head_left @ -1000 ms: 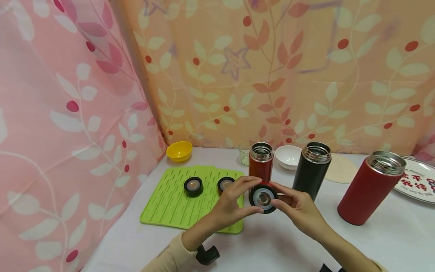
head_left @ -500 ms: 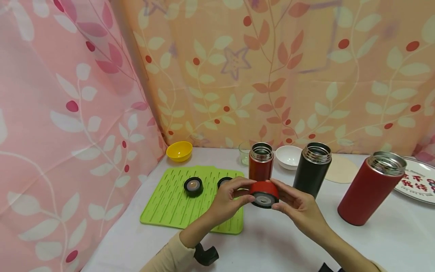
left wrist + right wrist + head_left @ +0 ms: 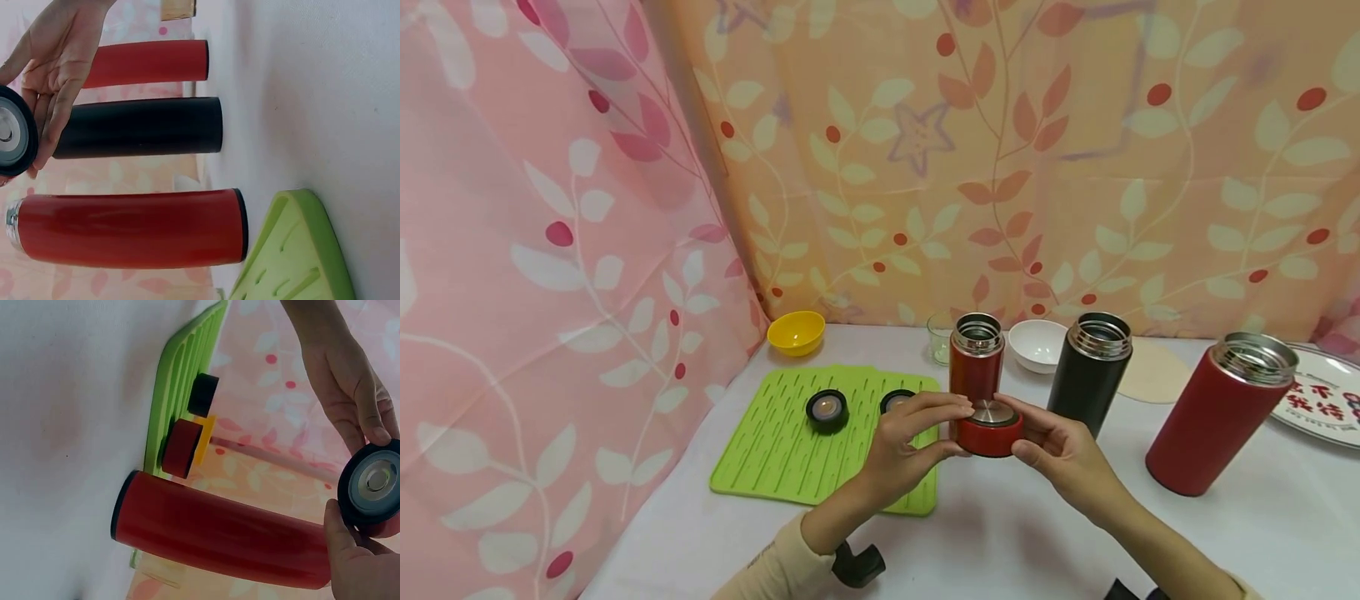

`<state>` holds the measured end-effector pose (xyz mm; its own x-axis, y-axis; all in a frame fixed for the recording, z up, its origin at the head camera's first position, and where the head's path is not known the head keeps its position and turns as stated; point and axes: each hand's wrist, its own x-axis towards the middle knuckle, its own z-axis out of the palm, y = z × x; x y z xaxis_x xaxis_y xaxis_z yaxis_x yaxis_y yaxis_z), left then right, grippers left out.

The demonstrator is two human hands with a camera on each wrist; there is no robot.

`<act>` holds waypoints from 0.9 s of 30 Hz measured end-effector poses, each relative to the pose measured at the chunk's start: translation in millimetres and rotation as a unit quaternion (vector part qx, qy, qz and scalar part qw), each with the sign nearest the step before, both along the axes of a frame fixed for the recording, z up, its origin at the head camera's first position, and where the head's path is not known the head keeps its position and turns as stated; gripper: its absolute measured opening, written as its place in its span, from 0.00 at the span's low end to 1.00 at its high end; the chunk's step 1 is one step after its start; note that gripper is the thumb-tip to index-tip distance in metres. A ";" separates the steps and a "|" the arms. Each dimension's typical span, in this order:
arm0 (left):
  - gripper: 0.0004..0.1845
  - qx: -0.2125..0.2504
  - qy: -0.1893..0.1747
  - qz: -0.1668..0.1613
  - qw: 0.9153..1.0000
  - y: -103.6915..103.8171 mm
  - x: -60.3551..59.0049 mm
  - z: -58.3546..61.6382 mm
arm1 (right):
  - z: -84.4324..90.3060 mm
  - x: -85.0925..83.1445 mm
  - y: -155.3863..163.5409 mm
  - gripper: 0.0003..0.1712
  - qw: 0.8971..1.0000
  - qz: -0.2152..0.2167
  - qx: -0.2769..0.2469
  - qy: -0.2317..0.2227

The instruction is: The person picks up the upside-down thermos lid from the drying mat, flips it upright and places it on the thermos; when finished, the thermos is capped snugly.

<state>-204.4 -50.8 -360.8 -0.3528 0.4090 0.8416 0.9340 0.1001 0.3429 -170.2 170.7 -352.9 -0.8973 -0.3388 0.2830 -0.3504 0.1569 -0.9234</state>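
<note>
A red flask lid [image 3: 988, 435] with a silver top and black rim is held between both hands, top side tilted up in the head view. My left hand [image 3: 904, 442] grips its left side, fingertips over the top edge and thumb low. My right hand [image 3: 1063, 454] holds the right side between fingers and thumb. Seen from the right wrist, the lid's pale underside [image 3: 375, 481] faces the camera. Just behind the lid stands a small red flask [image 3: 976, 367], upright and uncapped. To its right are an uncapped black flask [image 3: 1086, 379] and a larger uncapped red flask [image 3: 1213, 421].
Two lids, a black one [image 3: 827, 412] and a red-sided one [image 3: 182, 449], sit underside up on the green ridged mat [image 3: 760, 467]. Behind are a yellow bowl [image 3: 796, 335], a glass [image 3: 938, 346], a white bowl [image 3: 1033, 350], a beige disc [image 3: 1153, 375] and a printed plate [image 3: 1330, 392].
The lid has been tipped over between the hands: its underside faced the head camera a second ago, now its silver top shows. Both hands stay in nearly the same place.
</note>
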 end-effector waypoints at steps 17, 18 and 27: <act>0.35 -0.014 -0.194 -0.086 0.977 -0.2 18.1 22.8 | -6.2 3.4 -8.9 0.39 0.990 -0.024 -0.030 0.135; 0.35 -0.013 -0.191 -0.081 0.978 0.0 18.9 24.0 | -6.2 3.1 -9.4 0.39 0.990 -0.025 -0.031 0.138; 0.32 0.014 -0.191 -0.064 0.979 -1.1 14.3 23.9 | -5.3 -4.0 -12.1 0.44 0.986 -0.022 -0.006 0.168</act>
<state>-190.0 -51.9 -336.9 -0.5916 0.4488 0.6697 0.7414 -0.0235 0.6707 -174.3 158.6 -358.2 -0.7665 -0.2964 0.5698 -0.6292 0.1686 -0.7588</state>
